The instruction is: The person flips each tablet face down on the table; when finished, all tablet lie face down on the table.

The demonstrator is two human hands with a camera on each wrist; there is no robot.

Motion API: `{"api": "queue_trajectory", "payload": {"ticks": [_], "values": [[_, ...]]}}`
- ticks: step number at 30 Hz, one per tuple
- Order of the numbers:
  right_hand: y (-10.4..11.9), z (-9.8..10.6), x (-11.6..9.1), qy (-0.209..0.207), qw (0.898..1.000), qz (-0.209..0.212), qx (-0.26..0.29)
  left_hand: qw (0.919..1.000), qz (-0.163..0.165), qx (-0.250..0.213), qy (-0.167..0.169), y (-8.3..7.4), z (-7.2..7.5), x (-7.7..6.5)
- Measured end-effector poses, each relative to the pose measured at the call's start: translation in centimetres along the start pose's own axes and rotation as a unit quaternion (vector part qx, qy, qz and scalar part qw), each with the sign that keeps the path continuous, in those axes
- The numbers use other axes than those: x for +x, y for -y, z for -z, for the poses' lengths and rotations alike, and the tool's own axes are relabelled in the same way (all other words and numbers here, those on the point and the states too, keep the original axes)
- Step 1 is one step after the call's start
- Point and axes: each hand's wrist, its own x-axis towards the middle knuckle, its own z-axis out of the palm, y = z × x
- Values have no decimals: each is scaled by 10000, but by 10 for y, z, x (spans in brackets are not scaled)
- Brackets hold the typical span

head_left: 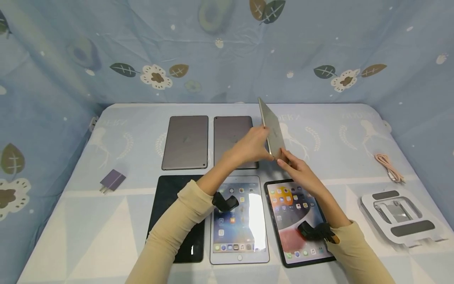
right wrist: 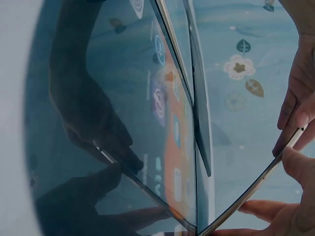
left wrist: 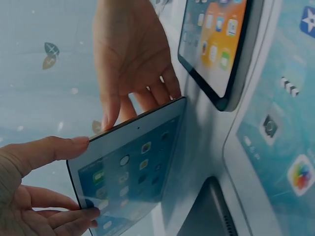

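A silver tablet (head_left: 274, 128) is held up on a slant above the back middle of the table, its back to the right. In the left wrist view its lit screen (left wrist: 133, 172) with app icons shows. My left hand (head_left: 252, 146) pinches one edge, thumb on the rim and fingers on the screen side. My right hand (head_left: 301, 173) holds the near lower corner, with its thumb at the edge and fingers behind. Below my right forearm lies a lit black-bezel tablet (head_left: 287, 228). A white tablet (head_left: 239, 257) with a lit screen is under my left wrist.
Two grey tablets lie face down at the back: one left (head_left: 186, 142), one (head_left: 230, 128) partly behind my left hand. A dark-screened tablet (head_left: 166, 193) is under my left sleeve. A purple charger plug (head_left: 112, 180) sits left; a pink cable (head_left: 388, 165) and white folding stand (head_left: 379, 217) are right.
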Motion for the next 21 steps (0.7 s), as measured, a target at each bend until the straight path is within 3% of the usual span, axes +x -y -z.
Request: {"api": "queue_trajectory", "payload": {"ticks": [9,21], "values": [[4,4,-5,-231,9913,-367,-1239,9997,150,147,-142,4,-15,3],[-3,12,-7,-352,9821,-156,-1846,9995,296,40,-121,8,-38,11]]}}
